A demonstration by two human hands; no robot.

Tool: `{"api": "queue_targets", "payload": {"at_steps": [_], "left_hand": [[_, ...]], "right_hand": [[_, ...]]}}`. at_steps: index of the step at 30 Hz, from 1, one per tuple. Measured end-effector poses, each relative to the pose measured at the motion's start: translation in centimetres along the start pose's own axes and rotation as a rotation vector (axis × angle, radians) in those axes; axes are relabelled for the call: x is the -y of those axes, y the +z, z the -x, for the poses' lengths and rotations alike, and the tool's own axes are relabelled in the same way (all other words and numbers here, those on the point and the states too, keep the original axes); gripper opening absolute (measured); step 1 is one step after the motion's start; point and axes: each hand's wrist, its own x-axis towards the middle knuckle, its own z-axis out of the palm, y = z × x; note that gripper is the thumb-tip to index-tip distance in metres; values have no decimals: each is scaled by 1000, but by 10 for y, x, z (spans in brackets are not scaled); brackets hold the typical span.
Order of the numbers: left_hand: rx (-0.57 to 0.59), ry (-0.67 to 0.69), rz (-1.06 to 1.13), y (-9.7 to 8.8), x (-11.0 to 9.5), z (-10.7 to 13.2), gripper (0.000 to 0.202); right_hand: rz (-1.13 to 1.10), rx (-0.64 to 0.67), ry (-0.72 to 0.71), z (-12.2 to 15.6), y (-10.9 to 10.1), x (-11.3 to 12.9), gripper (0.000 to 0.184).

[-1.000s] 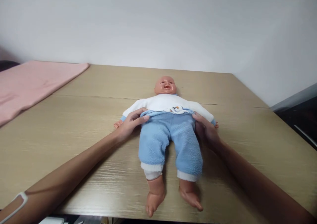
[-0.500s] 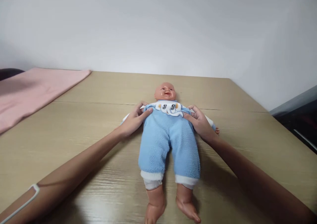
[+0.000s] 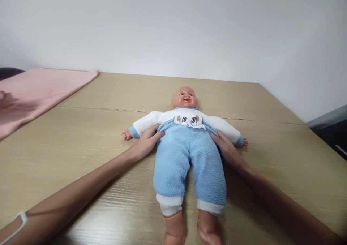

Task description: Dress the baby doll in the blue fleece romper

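A baby doll (image 3: 184, 97) lies on its back, head toward the far side, arms spread. It wears a white top (image 3: 226, 126) with blue cuffs and fleecy blue trousers (image 3: 173, 158) with white leg ends; an animal face with two eyes is on the waist. My left hand (image 3: 149, 140) is closed at the left side of the waistband, thumb on the blue cloth and fingers partly hidden beneath. On the right side, my right hand (image 3: 226, 147) pinches the waistband, its fingertips partly hidden by the cloth.
The doll rests on a wooden table (image 3: 121, 93) with a seam across it. A pink cloth (image 3: 54, 80) covers the far left, with a blurred skin-toned shape (image 3: 4, 97) over it. A dark object (image 3: 332, 133) stands beyond the right edge, and a pale wall (image 3: 173, 31) behind.
Both hands have moved down from the doll's chest toward its waist, and the waistband sits lower. More of the white top and both sleeves show. A blurred skin-toned shape appears at far left.
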Motion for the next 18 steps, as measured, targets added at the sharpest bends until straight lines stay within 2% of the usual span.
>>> {"api": "queue_targets", "payload": {"at_steps": [3,5,7,9,13,18], "left_hand": [[-8,-66,378,12,3,2,32],[-11,-92,585,20,3,2,38],[-27,-91,668,24,2,1,40],[-46,-61,680,24,1,-1,41],[6,18,623,16,0,-9,42],[77,51,444,4,4,-17,34]], "right_hand": [[-200,31,86,2,10,2,55],[-276,71,44,1,19,7,58],[-278,74,-44,0,27,11,58],[-258,62,-101,-3,32,15,56],[-277,79,-91,-4,31,19,53],[-347,168,22,-2,15,19,31]]}}
